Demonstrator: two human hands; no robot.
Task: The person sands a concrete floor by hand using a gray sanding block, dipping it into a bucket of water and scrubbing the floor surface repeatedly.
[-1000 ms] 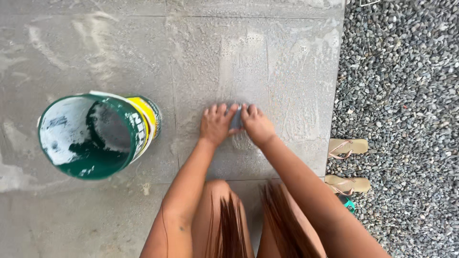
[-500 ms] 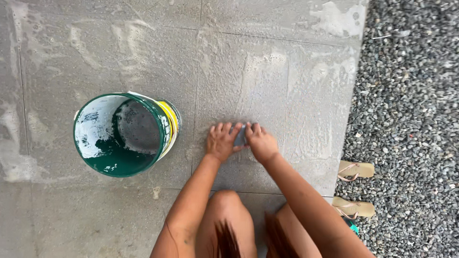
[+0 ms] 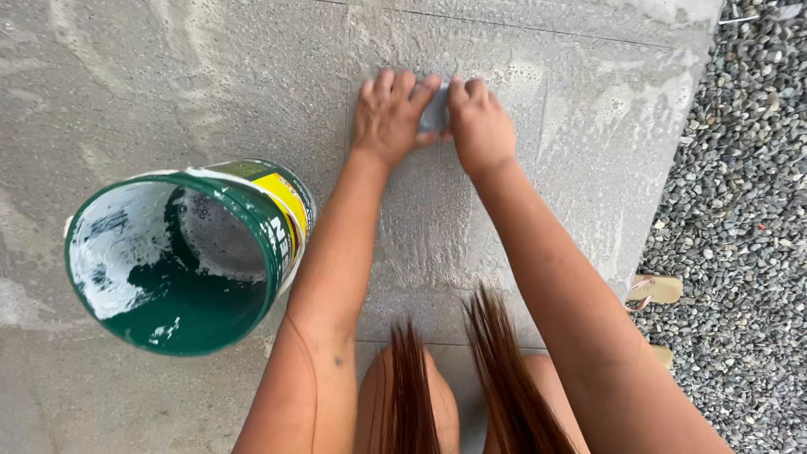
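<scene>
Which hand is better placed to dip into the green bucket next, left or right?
Probably the left hand. Both hands press a small grey pad on the soapy paving, but the green bucket stands right beside the left forearm; the right hand would have to cross over.

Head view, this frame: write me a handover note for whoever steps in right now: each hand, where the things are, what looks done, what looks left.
Left hand: flat, fingers spread, pressing on the small grey pad.
Right hand: pressing the same pad from its other side. Both arms stretched forward.
Pad: lies on the wet paving slab, mostly hidden between the hands.
Green bucket: stands on the paving beside the left forearm, open, suds inside.
Sandals: at the gravel edge by the right arm.
Done: suds and scrub streaks cover the slab under and near the hands.
Left: the slab beyond the bucket shows only faint smears.
</scene>
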